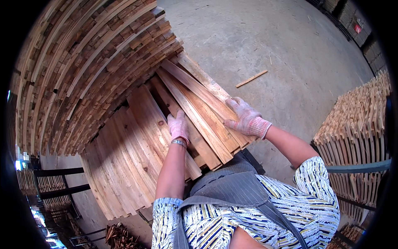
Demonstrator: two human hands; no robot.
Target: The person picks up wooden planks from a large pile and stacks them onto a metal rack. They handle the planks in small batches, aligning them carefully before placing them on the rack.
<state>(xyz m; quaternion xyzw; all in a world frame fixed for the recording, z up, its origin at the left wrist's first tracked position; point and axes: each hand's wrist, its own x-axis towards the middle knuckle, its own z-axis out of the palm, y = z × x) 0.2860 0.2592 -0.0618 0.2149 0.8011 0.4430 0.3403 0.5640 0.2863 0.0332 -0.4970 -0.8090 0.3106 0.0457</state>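
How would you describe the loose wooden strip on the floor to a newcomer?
From the lumber stack at upper left, move right to the concrete floor. Beyond the gloved right hand lies the wooden strip, longer and thicker than the nearby sliver.

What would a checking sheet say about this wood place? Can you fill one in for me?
Surface: side-by-side planks; what holds them up is mostly hidden.
Job's things: loose planks, overlapping at slight angles.
Clutter: a thin stick on the floor.
Hands: the gloved left hand and gloved right hand touch the loose planks; how firmly, I can't tell.
Cables: nothing seen.
Surroundings: a tall wood stack at the left, another stack at the right.
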